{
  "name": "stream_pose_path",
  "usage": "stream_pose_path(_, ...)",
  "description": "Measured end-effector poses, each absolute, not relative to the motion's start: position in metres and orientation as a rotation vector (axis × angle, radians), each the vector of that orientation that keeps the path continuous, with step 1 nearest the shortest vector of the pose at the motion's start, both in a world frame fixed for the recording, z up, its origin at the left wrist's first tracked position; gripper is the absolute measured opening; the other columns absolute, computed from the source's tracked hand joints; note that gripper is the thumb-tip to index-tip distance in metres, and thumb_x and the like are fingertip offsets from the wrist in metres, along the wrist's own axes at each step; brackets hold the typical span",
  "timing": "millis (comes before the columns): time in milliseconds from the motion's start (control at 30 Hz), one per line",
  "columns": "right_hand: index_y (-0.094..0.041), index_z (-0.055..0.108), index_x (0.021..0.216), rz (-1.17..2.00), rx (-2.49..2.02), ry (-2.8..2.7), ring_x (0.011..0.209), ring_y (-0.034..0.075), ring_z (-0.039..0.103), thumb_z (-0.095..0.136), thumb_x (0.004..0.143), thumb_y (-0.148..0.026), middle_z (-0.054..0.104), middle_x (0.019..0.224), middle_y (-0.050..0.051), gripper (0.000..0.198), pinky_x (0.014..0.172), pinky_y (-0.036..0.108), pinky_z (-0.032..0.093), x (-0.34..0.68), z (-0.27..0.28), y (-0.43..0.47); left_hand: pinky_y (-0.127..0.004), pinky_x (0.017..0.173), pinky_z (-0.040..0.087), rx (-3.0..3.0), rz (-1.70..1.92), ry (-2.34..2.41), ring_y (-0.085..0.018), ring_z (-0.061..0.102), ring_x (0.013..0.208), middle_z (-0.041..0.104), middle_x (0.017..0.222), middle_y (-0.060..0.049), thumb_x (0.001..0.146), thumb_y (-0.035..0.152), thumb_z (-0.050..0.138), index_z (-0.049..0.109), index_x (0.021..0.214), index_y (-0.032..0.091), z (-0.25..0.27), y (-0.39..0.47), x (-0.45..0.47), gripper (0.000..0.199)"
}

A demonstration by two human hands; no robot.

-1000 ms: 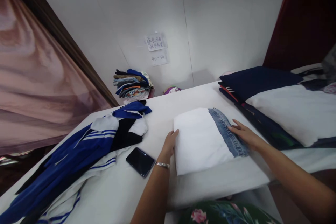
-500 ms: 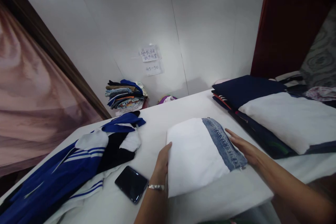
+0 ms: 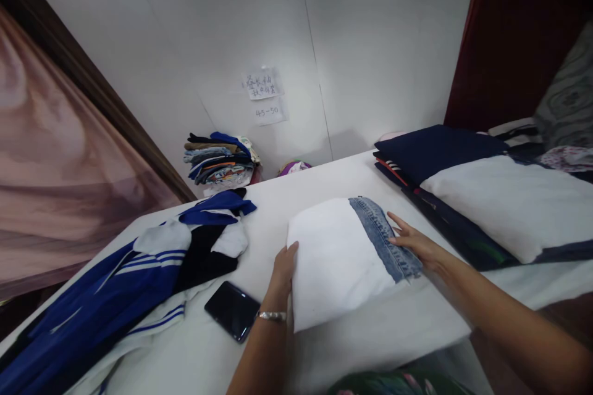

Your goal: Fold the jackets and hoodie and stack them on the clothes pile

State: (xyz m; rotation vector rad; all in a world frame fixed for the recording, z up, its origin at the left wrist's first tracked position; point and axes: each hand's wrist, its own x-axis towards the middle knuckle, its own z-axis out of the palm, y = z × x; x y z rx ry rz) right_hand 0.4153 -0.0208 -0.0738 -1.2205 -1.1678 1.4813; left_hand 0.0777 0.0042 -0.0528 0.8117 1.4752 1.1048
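A folded garment [image 3: 333, 271], smooth white cloth [image 3: 324, 241] ending in a curved, thick-seamed denim band [image 3: 372, 225], is lying on the white bench [image 3: 271, 216]. The left hand [image 3: 283, 268] is touching its straight edge, grip too hidden to tell; the right hand [image 3: 414, 245] is resting loosely spread against the denim band.

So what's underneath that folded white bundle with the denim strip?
A white surface shows around the folded white bundle, which appears to rest on it. What's directly beneath is covered, so anything there can't be seen.
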Motion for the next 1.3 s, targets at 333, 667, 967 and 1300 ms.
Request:
stream_pose_path(333,-0.028,0.032,0.149,0.549,-1.65,-1.608,0.129,0.034,0.046,0.056,0.081,-0.052,0.036,0.152,0.007,0.076,0.097,0.047,0.048,0.425,-0.078,-0.041,-0.041,0.107,0.037,1.588,0.932,1.941,-0.028,0.049,0.128,0.047,0.142,-0.019,0.088,0.042,0.056,0.041,0.14,0.012,-0.058,-0.011,0.075,0.062)
stream_pose_path(667,-0.024,0.065,0.09,0.536,-1.766,-1.688,0.064,0.019,0.057,0.049,0.084,-0.057,0.066,0.078,0.002,0.037,0.061,0.032,0.043,0.425,-0.091,-0.083,-0.055,0.115,0.018,2.458,0.432,1.876,-0.031,0.023,0.143,0.032,0.153,-0.015,0.091,0.044,0.048,0.043,0.141,0.016,-0.073,-0.053,0.123,0.057)
stream_pose_path(967,-0.021,0.061,0.067,1.088,-1.59,-1.244,0.05,0.012,0.047,0.059,0.072,-0.055,0.054,0.053,-0.002,0.035,0.05,0.025,0.036,0.436,-0.097,-0.084,-0.055,0.114,0.022,2.546,0.392,1.919,-0.031,0.025,0.142,0.032,0.153,-0.014,0.093,0.046,0.044,0.042,0.142,0.014,-0.078,-0.053,0.121,0.058)
stream_pose_path(1300,-0.02,0.069,0.083,1.06,-1.515,-1.337,0.067,0.017,0.057,0.061,0.072,-0.057,0.067,0.076,0.003,0.039,0.061,0.028,0.043,0.438,-0.095,-0.059,-0.056,0.111,0.028,2.644,0.441,1.961,-0.032,0.03,0.14,0.038,0.15,-0.014,0.092,0.044,0.048,0.044,0.14,0.014,-0.086,-0.051,0.12,0.057)
